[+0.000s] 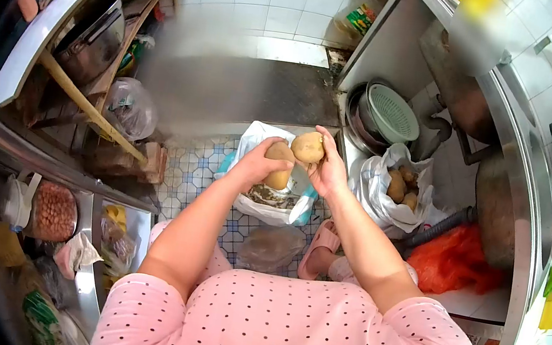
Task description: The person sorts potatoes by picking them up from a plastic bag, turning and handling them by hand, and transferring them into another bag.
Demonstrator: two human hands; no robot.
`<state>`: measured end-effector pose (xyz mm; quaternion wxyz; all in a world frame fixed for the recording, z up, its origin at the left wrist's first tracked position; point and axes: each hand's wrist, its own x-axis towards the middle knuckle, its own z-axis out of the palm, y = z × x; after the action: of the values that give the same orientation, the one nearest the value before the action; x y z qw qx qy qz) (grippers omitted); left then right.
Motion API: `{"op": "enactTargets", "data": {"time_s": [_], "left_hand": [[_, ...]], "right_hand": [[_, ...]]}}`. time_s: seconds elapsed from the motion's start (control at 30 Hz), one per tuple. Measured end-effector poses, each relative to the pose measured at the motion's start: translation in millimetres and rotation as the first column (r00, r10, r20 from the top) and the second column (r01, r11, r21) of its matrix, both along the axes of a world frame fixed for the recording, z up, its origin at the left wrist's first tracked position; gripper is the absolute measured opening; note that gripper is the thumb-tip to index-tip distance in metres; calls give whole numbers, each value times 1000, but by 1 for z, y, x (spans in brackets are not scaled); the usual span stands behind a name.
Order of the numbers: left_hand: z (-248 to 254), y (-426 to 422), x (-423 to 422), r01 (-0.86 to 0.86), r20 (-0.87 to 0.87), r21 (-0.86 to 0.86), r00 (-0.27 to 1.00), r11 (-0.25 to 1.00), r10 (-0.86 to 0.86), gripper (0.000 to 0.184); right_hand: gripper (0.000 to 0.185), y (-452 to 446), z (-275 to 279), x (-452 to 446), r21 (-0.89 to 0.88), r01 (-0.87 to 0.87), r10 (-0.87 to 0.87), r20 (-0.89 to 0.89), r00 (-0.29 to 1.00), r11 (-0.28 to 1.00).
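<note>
My left hand (259,167) is closed around a large tan potato (279,166). Beside it, my right hand (328,169) grips a second, rounder potato (308,147) by its right side. Both potatoes are held above a white bag (260,133) on the floor, which has dark scraps (269,196) inside; its lining is partly hidden by my hands. To the right of my right hand stands an open white plastic bag (375,169) with several potatoes (397,186) in it.
Stacked bowls and a pale green colander (391,114) sit under the counter at right, near a red mesh bag (457,261). A clear plastic bag (272,247) lies by my pink slipper (324,239). Wooden shelving with a pot (98,34) stands left.
</note>
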<state>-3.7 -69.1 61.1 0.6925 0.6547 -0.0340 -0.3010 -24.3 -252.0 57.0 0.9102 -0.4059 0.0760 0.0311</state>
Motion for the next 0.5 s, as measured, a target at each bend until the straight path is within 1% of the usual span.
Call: {"op": "enactTargets", "data": {"time_s": [0.03, 0.1, 0.17, 0.2, 0.23, 0.27, 0.3, 0.33, 0.37, 0.43, 0.47, 0.5], "left_hand": [[7, 3, 0, 42, 10, 44, 999, 998, -42, 72], [15, 10, 0, 116, 20, 130, 993, 985, -119, 76], [-10, 11, 3, 90, 235, 316, 957, 945, -170, 79], [-8, 13, 0, 59, 332, 406, 920, 912, -207, 80], [-5, 16, -2, 55, 315, 471, 922, 881, -226, 80], [-2, 17, -4, 51, 296, 534, 924, 844, -244, 80], [4, 19, -6, 48, 276, 597, 925, 801, -261, 81], [1, 21, -7, 40, 286, 630, 917, 775, -280, 78], [-1, 24, -7, 60, 261, 644, 920, 763, -293, 80], [-3, 29, -6, 100, 214, 668, 923, 737, -320, 85], [-8, 31, -4, 79, 233, 693, 916, 717, -326, 85], [-16, 31, -1, 59, 251, 717, 908, 695, -335, 85]], "right_hand": [[31, 2, -4, 1, -31, -22, 23, 43, 999, 999], [31, 9, -11, 4, -226, 20, -3, 76, 997, 974], [30, 15, -24, 10, -384, 47, -3, 116, 993, 922], [29, 19, -30, 15, -443, 58, 4, 139, 990, 895], [28, 22, -37, 18, -498, 72, 12, 162, 987, 864], [23, 24, -43, 21, -603, 115, -4, 183, 983, 789], [22, 30, -43, 23, -692, 141, 23, 223, 975, 708], [22, 35, -43, 25, -767, 172, 52, 259, 965, 618], [22, 39, -43, 25, -828, 207, 84, 291, 953, 521], [25, 49, -34, 24, -868, 131, 115, 210, 971, 480], [26, 52, -32, 24, -884, 95, 127, 171, 977, 458], [28, 52, -35, 27, -867, 98, 114, 175, 978, 489]]}}
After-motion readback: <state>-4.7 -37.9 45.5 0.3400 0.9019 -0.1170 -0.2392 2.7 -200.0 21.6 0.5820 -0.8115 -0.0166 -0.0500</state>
